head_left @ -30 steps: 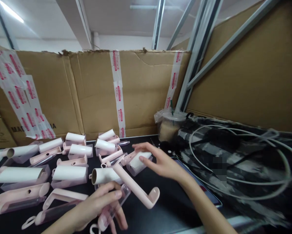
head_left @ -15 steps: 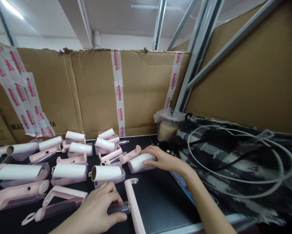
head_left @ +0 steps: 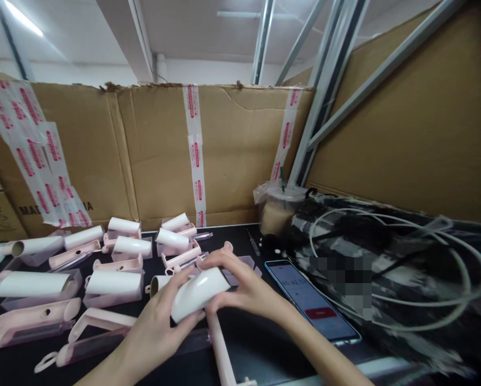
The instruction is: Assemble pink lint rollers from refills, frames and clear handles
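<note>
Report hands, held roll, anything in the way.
Left hand and right hand on white roll. Roll slanted. Pink handle close beneath, possibly in the way.

I can't see the whole white roll (head_left: 200, 294), because the left fingers (head_left: 175, 289) and right fingers (head_left: 229, 261) cover parts of it. They hide most of another roll (head_left: 155, 284) and some of the see-through tray (head_left: 253, 264) too. The bottom edge cuts off the long pink piece (head_left: 223, 354) and both arms (head_left: 316, 338). Little words on the phone (head_left: 312, 300) are too small for me to read. Blocky squares (head_left: 356, 279) cover some cloth (head_left: 405, 343).
</note>
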`<state>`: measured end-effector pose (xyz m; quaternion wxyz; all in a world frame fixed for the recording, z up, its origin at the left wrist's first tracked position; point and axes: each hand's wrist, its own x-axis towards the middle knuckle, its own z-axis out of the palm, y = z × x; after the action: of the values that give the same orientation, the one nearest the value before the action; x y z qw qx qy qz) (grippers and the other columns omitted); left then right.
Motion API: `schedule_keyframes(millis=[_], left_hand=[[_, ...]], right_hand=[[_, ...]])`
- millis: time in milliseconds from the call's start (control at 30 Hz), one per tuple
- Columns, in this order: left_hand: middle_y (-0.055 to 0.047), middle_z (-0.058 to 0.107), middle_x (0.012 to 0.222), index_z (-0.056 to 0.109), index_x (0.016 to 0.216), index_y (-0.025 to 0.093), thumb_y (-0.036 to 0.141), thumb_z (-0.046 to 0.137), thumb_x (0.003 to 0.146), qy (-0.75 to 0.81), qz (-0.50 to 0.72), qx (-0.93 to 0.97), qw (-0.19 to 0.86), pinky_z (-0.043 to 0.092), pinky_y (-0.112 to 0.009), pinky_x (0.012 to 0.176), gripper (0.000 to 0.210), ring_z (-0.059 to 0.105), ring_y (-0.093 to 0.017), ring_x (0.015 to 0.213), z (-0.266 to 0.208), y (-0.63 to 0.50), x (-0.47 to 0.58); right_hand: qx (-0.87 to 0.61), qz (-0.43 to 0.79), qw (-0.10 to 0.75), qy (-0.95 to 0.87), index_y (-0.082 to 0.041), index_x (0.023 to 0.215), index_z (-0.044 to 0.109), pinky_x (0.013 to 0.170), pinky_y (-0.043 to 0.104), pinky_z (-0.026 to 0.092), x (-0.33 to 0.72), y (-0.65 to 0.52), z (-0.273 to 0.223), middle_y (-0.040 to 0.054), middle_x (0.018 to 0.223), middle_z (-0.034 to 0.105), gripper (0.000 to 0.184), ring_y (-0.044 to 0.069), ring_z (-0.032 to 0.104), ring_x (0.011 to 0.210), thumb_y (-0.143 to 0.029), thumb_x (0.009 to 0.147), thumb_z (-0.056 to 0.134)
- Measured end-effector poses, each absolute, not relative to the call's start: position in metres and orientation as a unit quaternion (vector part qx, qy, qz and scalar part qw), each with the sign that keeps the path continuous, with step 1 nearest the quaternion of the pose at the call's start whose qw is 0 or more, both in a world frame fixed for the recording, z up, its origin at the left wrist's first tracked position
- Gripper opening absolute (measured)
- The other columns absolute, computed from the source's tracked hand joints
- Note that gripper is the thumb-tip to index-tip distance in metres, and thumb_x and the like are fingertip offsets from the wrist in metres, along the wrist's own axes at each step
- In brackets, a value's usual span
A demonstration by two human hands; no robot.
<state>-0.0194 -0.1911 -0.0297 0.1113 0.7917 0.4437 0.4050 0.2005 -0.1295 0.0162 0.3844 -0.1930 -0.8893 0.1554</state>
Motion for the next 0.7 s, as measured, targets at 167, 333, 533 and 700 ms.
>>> schedule_keyframes(millis=[167, 333, 533, 700], left_hand=[[-0.006, 0.052, 0.125, 0.042, 0.125, 0.026, 0.031, 0.052, 0.082, 0.445, 0.405, 0.792, 0.101, 0.040, -0.037, 0.095, 0.044, 0.049, -0.024, 0.115, -0.022, -0.189, -0.024], [-0.005, 0.050, 0.126, 0.039, 0.126, 0.027, 0.030, 0.049, 0.084, 0.444, 0.397, 0.796, 0.108, 0.039, -0.033, 0.096, 0.044, 0.048, -0.021, 0.115, -0.020, -0.195, -0.024], [-0.008, 0.052, 0.123, 0.043, 0.124, 0.024, 0.028, 0.050, 0.082, 0.425, 0.414, 0.792, 0.146, 0.038, -0.036, 0.097, 0.043, 0.048, -0.024, 0.114, -0.021, -0.202, -0.020], [-0.009, 0.053, 0.122, 0.047, 0.122, 0.022, 0.029, 0.051, 0.081, 0.436, 0.449, 0.748, 0.218, 0.036, -0.039, 0.098, 0.041, 0.047, -0.026, 0.114, -0.011, -0.205, -0.017]], right_hand=[[-0.508, -0.036, 0.137, -0.849, -0.017, 0.093, 0.065, 0.081, 0.031, 0.043, 0.205, -0.107, 0.033, 0.0108, 0.096, 0.065, 0.031, 0.024, 0.059, 0.095, -0.042, 0.086, 0.049], [-0.615, -0.058, -0.013, -0.787, -0.016, 0.095, 0.067, 0.069, 0.034, 0.047, 0.204, -0.074, 0.031, 0.0143, 0.085, 0.069, 0.046, 0.031, 0.064, 0.085, -0.035, 0.055, 0.078], [-0.609, -0.048, -0.030, -0.791, -0.012, 0.081, 0.068, 0.060, 0.032, 0.045, 0.200, -0.071, 0.031, 0.0147, 0.077, 0.069, 0.033, 0.032, 0.065, 0.077, -0.018, 0.049, 0.073], [-0.571, -0.039, 0.063, -0.818, -0.016, 0.064, 0.064, 0.053, 0.025, 0.039, 0.223, -0.084, 0.052, 0.0071, 0.067, 0.065, 0.014, 0.021, 0.061, 0.064, -0.028, 0.066, 0.058]])
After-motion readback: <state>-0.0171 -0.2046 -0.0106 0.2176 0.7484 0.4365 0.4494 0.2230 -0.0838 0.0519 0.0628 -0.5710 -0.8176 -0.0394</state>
